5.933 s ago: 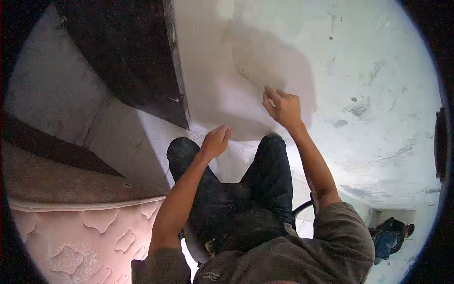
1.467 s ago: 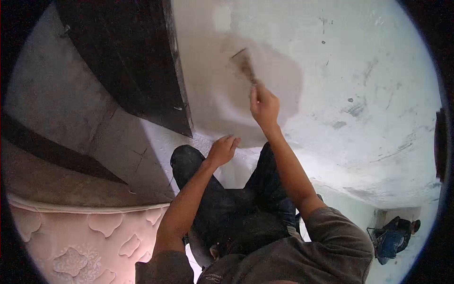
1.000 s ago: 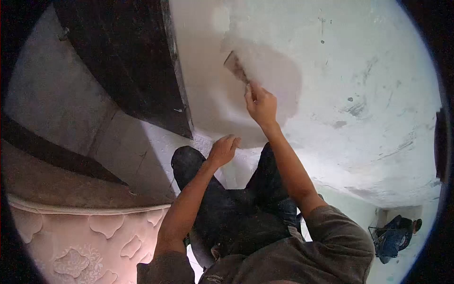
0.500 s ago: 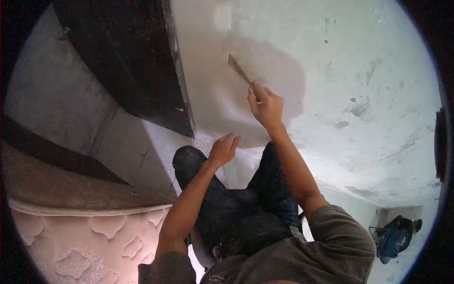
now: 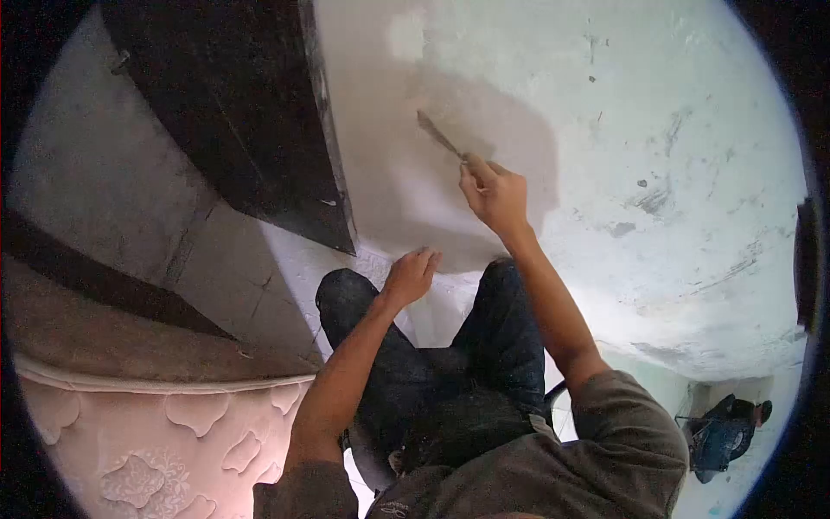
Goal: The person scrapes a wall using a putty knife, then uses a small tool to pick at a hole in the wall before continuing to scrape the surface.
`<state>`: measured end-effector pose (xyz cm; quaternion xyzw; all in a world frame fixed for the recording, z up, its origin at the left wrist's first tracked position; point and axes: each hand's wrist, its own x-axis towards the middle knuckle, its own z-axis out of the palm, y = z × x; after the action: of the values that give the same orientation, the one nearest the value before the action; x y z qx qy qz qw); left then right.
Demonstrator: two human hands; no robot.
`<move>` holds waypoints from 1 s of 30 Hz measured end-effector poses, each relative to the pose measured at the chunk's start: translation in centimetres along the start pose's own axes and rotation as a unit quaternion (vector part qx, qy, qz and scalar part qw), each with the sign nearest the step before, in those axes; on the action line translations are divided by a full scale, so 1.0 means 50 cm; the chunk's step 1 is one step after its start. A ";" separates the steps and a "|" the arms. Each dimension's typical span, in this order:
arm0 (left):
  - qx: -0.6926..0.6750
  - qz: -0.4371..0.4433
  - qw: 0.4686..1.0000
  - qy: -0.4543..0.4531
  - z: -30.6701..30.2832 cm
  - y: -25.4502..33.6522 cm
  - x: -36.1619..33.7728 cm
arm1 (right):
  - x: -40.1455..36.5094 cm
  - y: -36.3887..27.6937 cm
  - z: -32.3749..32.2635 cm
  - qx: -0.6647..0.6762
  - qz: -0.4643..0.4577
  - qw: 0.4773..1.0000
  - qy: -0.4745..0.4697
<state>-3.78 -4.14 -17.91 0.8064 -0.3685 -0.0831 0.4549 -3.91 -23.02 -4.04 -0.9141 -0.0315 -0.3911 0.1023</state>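
Observation:
My right hand [image 5: 497, 195] pinches the handle end of a putty knife [image 5: 439, 134], whose blade points up and left against the wall [image 5: 510, 52]. The hand's shadow falls on the pale plaster around the blade. Lower down, in front of my left knee, my left hand [image 5: 413, 277] has its back towards me and its fingers curled together. What those fingers hold, if anything, is hidden behind them.
A dark door [image 5: 233, 104] stands at the wall's left edge, with tiled floor [image 5: 225, 251] below it. A pink quilted mattress [image 5: 173, 441] lies at lower left. Grey marks and chips dot the wall's right side. Far right, another person [image 5: 724, 432] is seated.
My right hand has moved slightly down and to the right with the putty knife, and the blade tip sits a little lower on the wall. The left hand has hardly moved.

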 end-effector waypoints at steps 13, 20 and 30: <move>0.017 0.015 1.000 0.007 0.017 -0.018 -0.004 | 0.039 0.019 -0.021 -0.076 -0.045 0.990 -0.110; 0.015 0.008 1.000 0.010 0.007 -0.014 -0.003 | 0.043 -0.009 -0.054 -0.031 -0.034 0.999 0.027; 0.007 0.018 1.000 0.014 0.018 -0.019 -0.003 | 0.023 0.031 -0.031 -0.025 -0.062 0.998 -0.009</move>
<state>-3.81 -4.35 -19.23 0.8041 -0.3769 -0.0613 0.4557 -4.01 -24.89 -2.40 -0.9159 -0.0795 -0.3895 0.0548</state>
